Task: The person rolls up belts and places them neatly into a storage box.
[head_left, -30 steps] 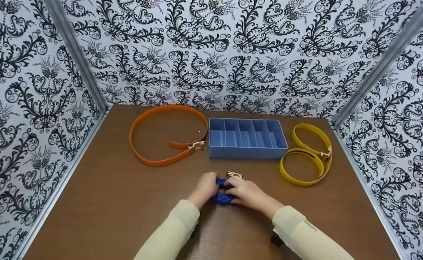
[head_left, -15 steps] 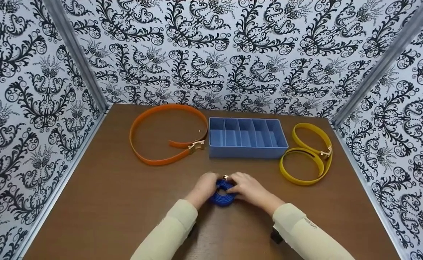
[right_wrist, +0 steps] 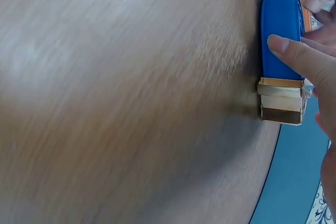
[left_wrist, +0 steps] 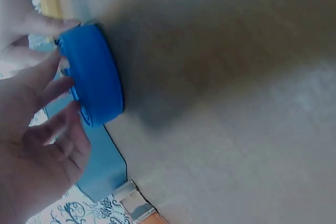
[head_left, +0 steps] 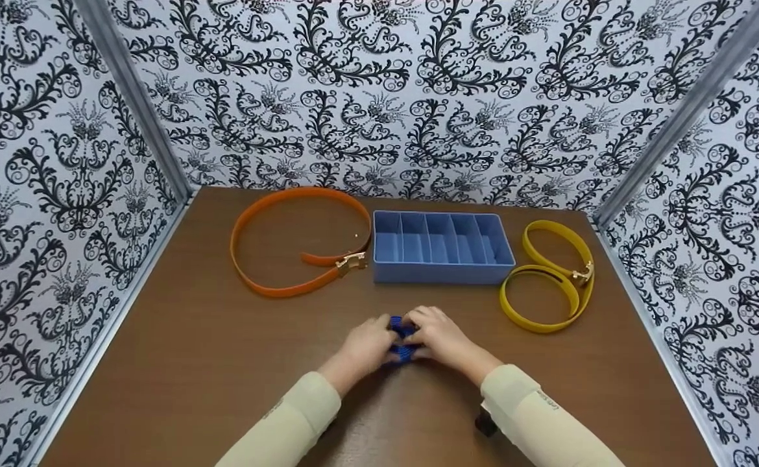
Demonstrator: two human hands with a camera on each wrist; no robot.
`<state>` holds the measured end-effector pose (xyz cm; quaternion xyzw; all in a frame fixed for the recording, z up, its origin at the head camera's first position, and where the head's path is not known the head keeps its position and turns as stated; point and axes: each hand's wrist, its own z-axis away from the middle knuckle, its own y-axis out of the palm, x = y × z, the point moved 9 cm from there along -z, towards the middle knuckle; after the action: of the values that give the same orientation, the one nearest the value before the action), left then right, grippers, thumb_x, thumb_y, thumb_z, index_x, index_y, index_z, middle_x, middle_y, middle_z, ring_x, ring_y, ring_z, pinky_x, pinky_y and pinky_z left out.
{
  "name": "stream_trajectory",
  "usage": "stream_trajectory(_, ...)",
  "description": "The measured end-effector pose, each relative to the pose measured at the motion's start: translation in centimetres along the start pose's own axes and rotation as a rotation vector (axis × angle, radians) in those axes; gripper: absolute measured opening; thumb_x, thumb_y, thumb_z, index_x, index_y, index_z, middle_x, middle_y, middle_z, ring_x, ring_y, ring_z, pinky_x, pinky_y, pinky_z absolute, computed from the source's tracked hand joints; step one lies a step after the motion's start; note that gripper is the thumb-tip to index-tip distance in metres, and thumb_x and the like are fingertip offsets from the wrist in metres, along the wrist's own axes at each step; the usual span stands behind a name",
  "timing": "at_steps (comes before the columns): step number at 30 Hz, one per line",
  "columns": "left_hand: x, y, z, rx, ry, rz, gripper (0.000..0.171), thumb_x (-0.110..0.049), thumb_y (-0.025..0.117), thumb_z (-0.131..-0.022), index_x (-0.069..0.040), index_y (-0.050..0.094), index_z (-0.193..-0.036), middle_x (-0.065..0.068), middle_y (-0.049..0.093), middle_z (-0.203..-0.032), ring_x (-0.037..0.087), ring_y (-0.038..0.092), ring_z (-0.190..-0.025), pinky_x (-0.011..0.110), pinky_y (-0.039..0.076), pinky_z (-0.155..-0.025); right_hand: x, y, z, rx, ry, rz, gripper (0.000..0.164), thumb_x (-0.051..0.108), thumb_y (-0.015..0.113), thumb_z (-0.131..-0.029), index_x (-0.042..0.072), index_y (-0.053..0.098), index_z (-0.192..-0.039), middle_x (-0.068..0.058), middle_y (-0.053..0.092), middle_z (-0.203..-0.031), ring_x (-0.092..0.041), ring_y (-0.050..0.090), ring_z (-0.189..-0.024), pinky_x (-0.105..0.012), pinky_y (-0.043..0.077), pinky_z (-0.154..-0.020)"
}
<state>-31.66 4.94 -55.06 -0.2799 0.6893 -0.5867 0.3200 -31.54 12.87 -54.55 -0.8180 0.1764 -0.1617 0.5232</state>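
A blue belt (head_left: 404, 353), wound into a tight coil, stands on its edge on the table between both hands. My left hand (head_left: 365, 345) holds it from the left, its bent fingers at the coil's upper rim in the left wrist view. From the right, my right hand (head_left: 441, 338) grips the coil, and its thumb (right_wrist: 281, 44) presses the outer wrap in the right wrist view. The belt's gold buckle (right_wrist: 281, 100) lies against the coil's outside there; in the head view the hands hide it.
Behind the hands stands a blue box (head_left: 444, 274) with several compartments. An orange belt (head_left: 282, 292) with a gold buckle lies looped to its left. A yellow belt (head_left: 535, 326) lies in two loops to its right. Patterned walls (head_left: 379, 97) enclose the wooden table (head_left: 211, 376).
The blue coil has turned between the hands, and its buckle has gone from sight in the head view. My left hand has come over the coil's left side.
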Motion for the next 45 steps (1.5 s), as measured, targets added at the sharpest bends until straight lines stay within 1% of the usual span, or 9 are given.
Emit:
stream_trajectory(4,-0.1,0.8,0.3,0.041,0.016,-0.061,0.042,-0.044,0.08,-0.077,-0.02,0.071,-0.11,0.007,0.054,-0.113,0.026,0.061,-0.094,0.039,0.054,-0.077,-0.2,0.1,-0.4,-0.018,0.008,-0.026,0.028,0.038,0.085,-0.068,0.019,0.08,-0.087,-0.007,0.061,-0.106,-0.026,0.053,-0.103,-0.046,0.043,-0.089)
stream_trajectory(7,-0.3,1.0,0.4,0.027,0.078,-0.109,0.047,-0.041,0.085,-0.073,-0.016,0.069,-0.11,0.006,0.057,-0.113,0.025,0.061,-0.096,0.037,0.053,-0.079,-0.5,0.3,-0.6,-0.024,0.007,-0.039,0.028,0.04,0.086,-0.065,0.021,0.08,-0.084,-0.007,0.061,-0.107,-0.026,0.053,-0.104,-0.048,0.042,-0.089)
stream_trajectory(13,-0.3,0.8,0.4,-0.103,0.213,-0.18,0.036,-0.027,0.082,-0.078,-0.014,0.067,-0.108,0.001,0.065,-0.104,0.023,0.061,-0.093,0.036,0.053,-0.077,-1.6,0.1,-0.9,0.023,0.102,-0.114,0.029,0.038,0.088,-0.064,0.02,0.081,-0.085,-0.007,0.06,-0.112,-0.027,0.05,-0.108,-0.051,0.038,-0.094)
stream_trajectory(17,-0.1,0.4,0.4,-0.158,0.264,-0.189,0.028,-0.022,0.077,-0.083,-0.013,0.067,-0.108,0.001,0.067,-0.104,0.022,0.06,-0.093,0.036,0.053,-0.079,-2.4,-0.1,-0.9,0.091,0.193,-0.212,0.03,0.039,0.085,-0.068,0.018,0.081,-0.089,-0.006,0.058,-0.116,-0.026,0.047,-0.113,-0.051,0.035,-0.096)
stream_trajectory(22,-0.1,-1.0,0.7,-0.135,0.311,-0.102,0.035,-0.028,0.081,-0.08,-0.011,0.067,-0.107,0.003,0.068,-0.101,0.021,0.061,-0.093,0.035,0.052,-0.084,-2.8,-1.0,-0.5,0.121,0.243,-0.356,0.035,0.043,0.08,-0.073,0.016,0.08,-0.097,-0.012,0.056,-0.125,-0.03,0.044,-0.118,-0.052,0.035,-0.096)
stream_trajectory(26,0.7,-2.6,0.9,-0.126,0.226,0.089,0.035,-0.027,0.081,-0.078,-0.007,0.065,-0.101,0.005,0.068,-0.095,0.021,0.062,-0.09,0.034,0.051,-0.084,-3.7,-3.1,0.1,-0.028,0.299,-0.389,0.036,0.037,0.081,-0.076,0.014,0.078,-0.103,-0.014,0.058,-0.127,-0.031,0.046,-0.119,-0.051,0.036,-0.097)
stream_trajectory(31,2.8,-4.1,1.0,-0.176,0.004,0.409,0.03,-0.025,0.078,-0.08,-0.004,0.065,-0.098,0.006,0.067,-0.089,0.019,0.061,-0.079,0.036,0.053,-0.076,-4.6,-5.9,0.8,-0.269,0.421,-0.366,0.044,0.026,0.08,-0.08,0.009,0.07,-0.12,-0.011,0.062,-0.125,-0.031,0.049,-0.12,-0.051,0.037,-0.1)
stream_trajectory(37,4.7,-4.3,1.5,-0.236,-0.247,0.801,0.038,-0.025,0.077,-0.084,-0.001,0.066,-0.112,0.011,0.069,-0.101,0.022,0.063,-0.086,0.042,0.054,-0.081,-3.8,-6.6,1.1,-0.362,0.562,-0.346,0.058,0.026,0.079,-0.082,0.007,0.059,-0.134,-0.01,0.058,-0.131,-0.031,0.05,-0.123,-0.054,0.037,-0.103)
stream_trajectory(45,4.2,-5.5,1.7,-0.334,-0.271,0.952,0.035,-0.02,0.076,-0.086,0.003,0.066,-0.11,0.013,0.069,-0.099,0.021,0.064,-0.083,0.04,0.056,-0.078,-2.8,-5.9,0.1,-0.383,0.7,-0.338,0.068,0.025,0.079,-0.083,0.008,0.051,-0.142,-0.015,0.057,-0.132,-0.031,0.057,-0.116,-0.049,0.045,-0.097)
